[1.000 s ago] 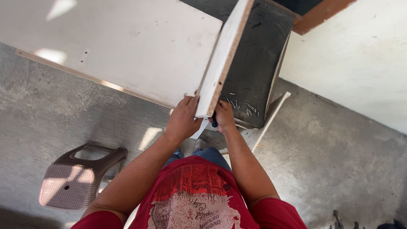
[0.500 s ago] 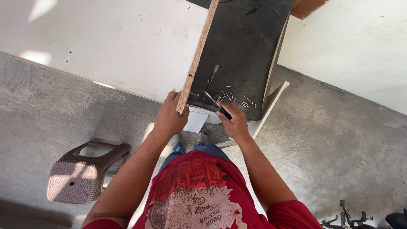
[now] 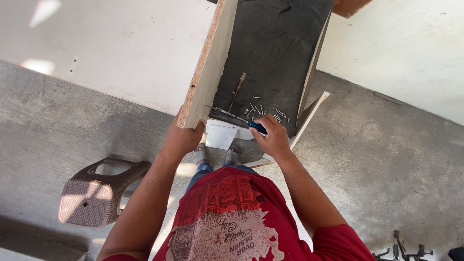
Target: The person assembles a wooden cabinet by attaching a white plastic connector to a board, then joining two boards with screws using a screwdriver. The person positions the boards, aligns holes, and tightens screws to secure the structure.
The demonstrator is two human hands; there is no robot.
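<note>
My left hand (image 3: 181,139) grips the near end of a raw-edged chipboard panel (image 3: 208,67) that stands on edge, on the left side of a dark board (image 3: 275,53). My right hand (image 3: 272,138) is closed on a blue-handled screwdriver (image 3: 257,127) at the near edge of that board; its shaft points left. Several loose screws (image 3: 263,112) and a second, brown-handled tool (image 3: 237,89) lie on the dark surface just beyond my right hand. A thin white side panel (image 3: 313,63) stands along the board's right edge.
A brown woven plastic stool (image 3: 99,191) stands on the concrete floor at lower left. A white strip (image 3: 309,116) leans by my right hand. Large white panels (image 3: 106,48) lie at upper left and upper right. My feet (image 3: 215,154) are under the work.
The chipboard panel has swung left, off the dark board, so the screws and tools lie uncovered. My right hand has shifted to the board's near edge with the screwdriver.
</note>
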